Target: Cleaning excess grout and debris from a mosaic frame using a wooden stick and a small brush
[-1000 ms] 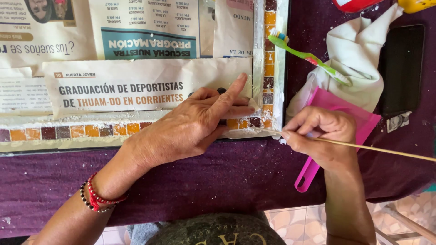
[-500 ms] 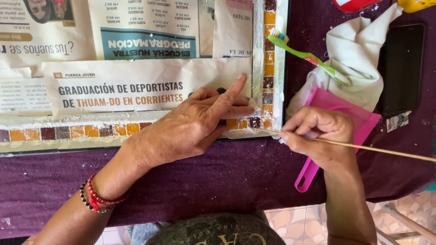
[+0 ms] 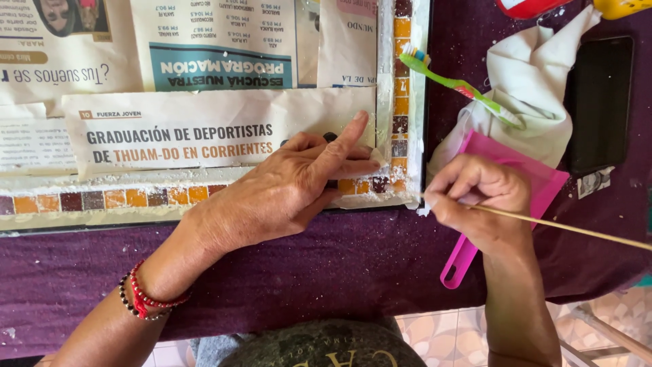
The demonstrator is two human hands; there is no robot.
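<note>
- Where the two tiled strips meet at the corner, a mosaic frame lies flat on the desk, its middle masked with taped newspaper; small orange, brown and dark tiles run along its bottom edge and up its right edge.
- Whitish grout covers the border on both runs; the tile faces look largely wiped, though pale residue clings along the outer rim and at the corner, so the cleaning appears well advanced but, by my reading, unfinished there.
- Right hand: fingers closed around a thin wooden stick, its tip at the frame's lower right corner.
- Left hand: laid flat on the newspaper and bottom tile row, fingers spread and gripping nothing, forefinger stretched toward the corner.
- Pink plastic scraper: beneath the right hand.
- White cloth: crumpled just beyond, a green toothbrush lying across it and the frame's right edge.
- Dark phone: beside the cloth.
</note>
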